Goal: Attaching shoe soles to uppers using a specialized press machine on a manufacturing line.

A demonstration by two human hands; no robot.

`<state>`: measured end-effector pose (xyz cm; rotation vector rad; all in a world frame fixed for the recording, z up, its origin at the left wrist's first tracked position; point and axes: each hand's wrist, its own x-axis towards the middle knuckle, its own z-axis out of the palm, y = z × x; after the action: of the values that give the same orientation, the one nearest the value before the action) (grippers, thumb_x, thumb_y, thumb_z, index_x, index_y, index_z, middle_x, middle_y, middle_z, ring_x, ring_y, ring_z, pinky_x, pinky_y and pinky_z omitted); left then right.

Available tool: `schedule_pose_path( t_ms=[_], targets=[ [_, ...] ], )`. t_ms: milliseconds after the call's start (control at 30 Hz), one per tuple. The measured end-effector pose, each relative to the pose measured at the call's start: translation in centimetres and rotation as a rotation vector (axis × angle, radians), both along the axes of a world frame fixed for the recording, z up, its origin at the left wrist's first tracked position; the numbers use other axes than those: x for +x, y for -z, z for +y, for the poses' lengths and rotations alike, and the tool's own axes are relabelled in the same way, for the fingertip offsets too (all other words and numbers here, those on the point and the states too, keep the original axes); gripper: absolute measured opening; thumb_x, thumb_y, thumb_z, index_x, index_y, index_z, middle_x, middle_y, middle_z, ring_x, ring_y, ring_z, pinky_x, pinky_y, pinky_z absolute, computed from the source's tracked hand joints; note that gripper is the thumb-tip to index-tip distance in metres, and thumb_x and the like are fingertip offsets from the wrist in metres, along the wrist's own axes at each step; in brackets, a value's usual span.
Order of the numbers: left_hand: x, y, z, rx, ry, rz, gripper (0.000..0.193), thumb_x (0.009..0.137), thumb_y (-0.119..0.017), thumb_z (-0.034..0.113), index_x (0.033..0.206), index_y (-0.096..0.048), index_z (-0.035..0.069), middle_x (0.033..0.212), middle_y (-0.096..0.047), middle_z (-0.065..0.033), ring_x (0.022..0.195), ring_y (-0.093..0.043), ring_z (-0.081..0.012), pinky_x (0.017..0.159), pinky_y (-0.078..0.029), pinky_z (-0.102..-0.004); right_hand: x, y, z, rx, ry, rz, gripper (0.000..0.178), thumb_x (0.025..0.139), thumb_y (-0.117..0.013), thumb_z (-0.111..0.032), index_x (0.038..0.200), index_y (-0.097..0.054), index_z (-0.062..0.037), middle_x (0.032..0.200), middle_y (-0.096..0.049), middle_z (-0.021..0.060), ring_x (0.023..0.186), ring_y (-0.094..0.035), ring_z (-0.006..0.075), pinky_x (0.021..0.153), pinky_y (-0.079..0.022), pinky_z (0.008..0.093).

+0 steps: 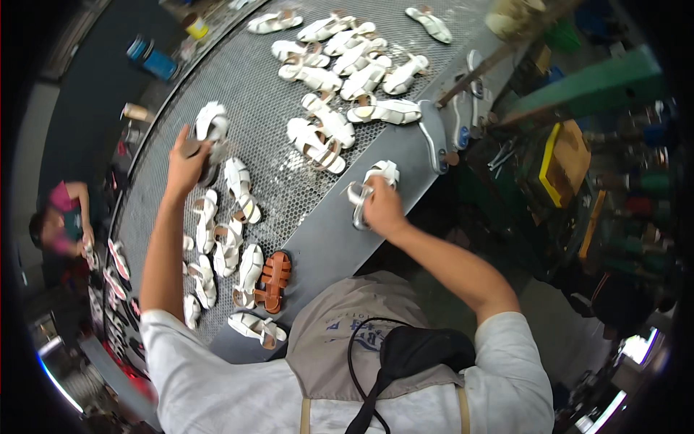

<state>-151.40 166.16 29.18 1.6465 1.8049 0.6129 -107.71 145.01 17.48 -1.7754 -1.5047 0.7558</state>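
A white sandal (373,184) sits at the near edge of a grey perforated desk (289,188), on the plain metal border in front of the person. The right hand (382,208) closes its grip around this sandal, fingers wrapped over its straps. Farther left, the left hand (186,160) is raised over the mesh with its grip closed on a small dark object (192,148), too small to identify, just beside another white sandal (211,123).

Between and below the hands, a loose column of white sandals (220,239) lies on the mesh, some overlapping. One brown sandal (275,281) lies among them near the person's chest. A larger cluster of white sandals (347,65) spreads across the far part of the desk.

On the right, beyond the desk edge, shoe soles (463,116) rest on a rack, with a yellow-edged box (560,160) and dark clutter beyond. At the far left, another person (61,224) bends over more shoes.
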Motion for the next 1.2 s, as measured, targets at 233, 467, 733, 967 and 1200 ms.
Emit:
schedule_pose_path(
  t_ms=[233, 467, 733, 967, 1200],
  targets=[
    [-1.6, 4.0, 0.1, 0.296, -0.211, -0.319, 0.039, 0.094, -0.07, 0.019, 0.129, -0.072, 0.0, 0.126, -0.075, -0.0157, 0.12, -0.069, -0.0257, 0.113, -0.044, -0.0389, -0.2, -22.0, 16.4, 0.678, 0.145, 0.393, 0.02, 0.081, -0.059, 0.009, 0.094, -0.056, -0.0066, 0.072, -0.063, 0.0032, 0.062, -0.062, 0.0143, 0.055, -0.047, 0.0309],
    [-0.4, -1.7, 1.7, 0.536, 0.305, 0.816, 0.05, 0.093, -0.066, 0.007, 0.142, -0.062, 0.0, 0.122, -0.076, -0.0154, 0.099, -0.075, -0.0188, 0.09, -0.058, -0.0366, -2.8, -23.6, 21.0, 0.237, -0.354, 0.039, 0.019, 0.084, -0.058, 0.002, 0.102, -0.056, -0.004, 0.067, -0.062, 0.0092, 0.057, -0.062, 0.0228, 0.057, -0.05, 0.0364],
    [-2.7, -4.0, 1.4, 0.052, -0.195, 0.441, 0.028, 0.09, -0.07, 0.03, 0.103, -0.08, 0.007, 0.096, -0.078, -0.0187, 0.092, -0.077, -0.0326, 0.084, -0.058, -0.0424, -2.4, -23.7, 21.3, 0.628, -0.253, -0.099, 0.014, 0.088, -0.059, 0.006, 0.098, -0.058, -0.0048, 0.069, -0.063, 0.0138, 0.058, -0.067, 0.0272, 0.055, -0.051, 0.0358],
    [-10.3, -1.2, -0.8, 0.282, -0.578, 0.028, 0.032, 0.09, -0.075, 0.034, 0.096, -0.079, 0.002, 0.082, -0.076, -0.0117, 0.077, -0.072, -0.0211, 0.075, -0.054, -0.0365, 4.7, -10.6, 7.5, 0.238, -0.209, -0.389, 0.019, 0.085, -0.058, 0.001, 0.102, -0.06, -0.0057, 0.083, -0.07, 0.0197, 0.076, -0.069, 0.0431, 0.065, -0.056, 0.0514],
    [-9.1, -1.3, -7.3, 0.153, -0.58, -0.277, 0.021, 0.095, -0.073, 0.018, 0.09, -0.073, -0.002, 0.086, -0.075, -0.0092, 0.078, -0.07, -0.0182, 0.077, -0.054, -0.0315, 7.0, 1.8, -2.2, 0.035, -0.288, -0.841, 0.009, 0.084, -0.062, -0.01, 0.091, -0.056, -0.0129, 0.086, -0.067, 0.0064, 0.071, -0.069, 0.0292, 0.057, -0.055, 0.0463]
  ],
)
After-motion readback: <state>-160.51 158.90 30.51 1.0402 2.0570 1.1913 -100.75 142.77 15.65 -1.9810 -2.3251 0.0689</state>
